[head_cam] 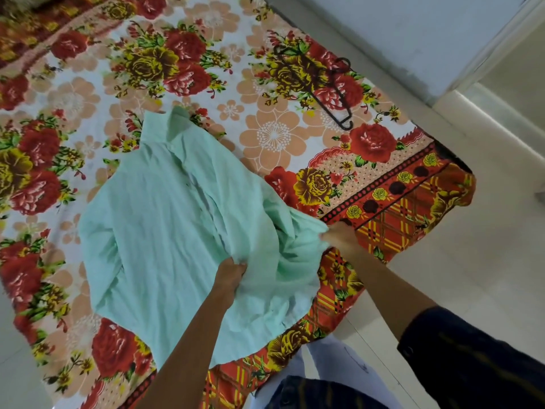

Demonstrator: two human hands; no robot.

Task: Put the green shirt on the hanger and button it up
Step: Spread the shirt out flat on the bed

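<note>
- Shirt [165,219]: pale green, spread out and rumpled on the bedsheet, collar pointed toward the far end of the bed, hem toward the viewer. The fabric is bunched into folds at its right side, between the two hands. No buttons can be made out.
- Left hand [230,274]: closed on a pinch of shirt fabric near the lower middle of the garment; the fingers are curled into the cloth and the forearm is bare.
- Right hand [339,236]: closed on the bunched right edge of the shirt, at the border of the bedsheet; the fingertips are hidden in the fabric. A dark sleeve [472,361] is seen on the upper arm.
- Hanger [317,84]: black, laid flat on the bedsheet, well apart from the shirt, toward the far right corner of the bed. Its hook is turned toward the right edge. It is touched by neither hand.
- Bedsheet [271,137]: floral print of red and yellow roses and peach flowers on a pale ground, with a red and yellow checked border along the near edge.
- Floor [472,261]: pale tiles, seen to the right of the bed.
</note>
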